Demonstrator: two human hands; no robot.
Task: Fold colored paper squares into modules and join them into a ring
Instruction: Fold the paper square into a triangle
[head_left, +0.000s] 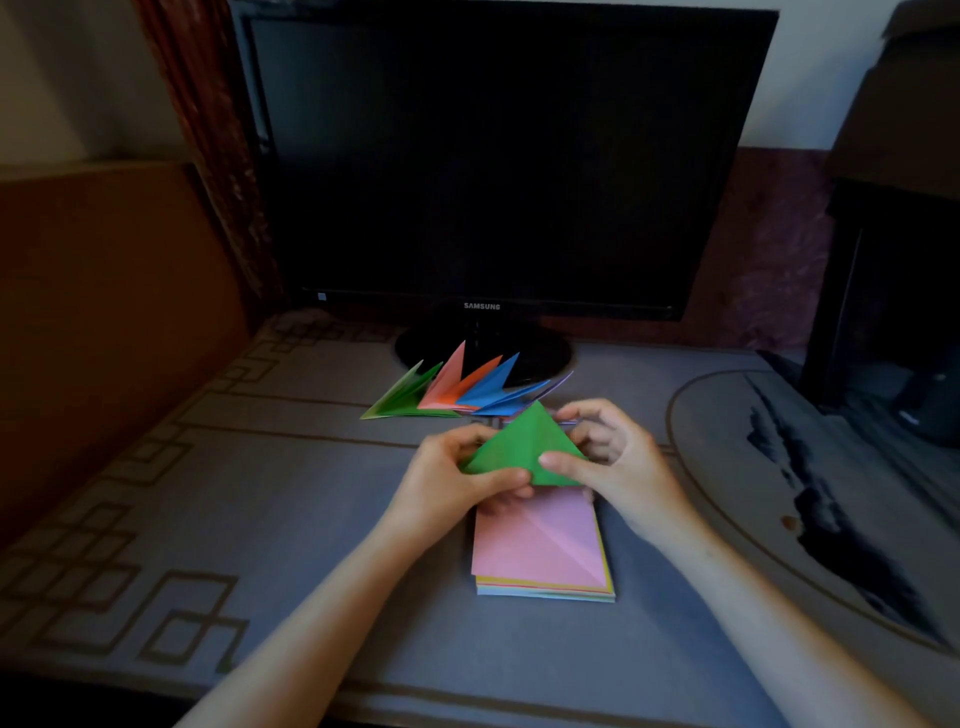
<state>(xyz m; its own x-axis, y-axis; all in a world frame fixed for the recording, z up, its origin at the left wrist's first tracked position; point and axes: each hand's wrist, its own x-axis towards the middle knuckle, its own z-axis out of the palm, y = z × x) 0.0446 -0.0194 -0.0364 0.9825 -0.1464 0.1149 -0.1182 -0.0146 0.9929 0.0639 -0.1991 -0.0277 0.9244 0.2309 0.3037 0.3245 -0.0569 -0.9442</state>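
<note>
My left hand and right hand both pinch the green folded paper. I hold it just above the paper stack.

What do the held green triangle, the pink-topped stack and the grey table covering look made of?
The green triangle: thin matte paper, crisp fold edges. The pink-topped stack: same matte paper, coloured sheet edges showing, one diagonal crease. The grey table covering: probably matte cloth or mat, line-patterned; unsure.

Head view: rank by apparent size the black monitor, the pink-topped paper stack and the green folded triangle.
1. black flat-screen monitor
2. pink-topped stack of paper squares
3. green folded paper triangle, clearly smallest
</note>
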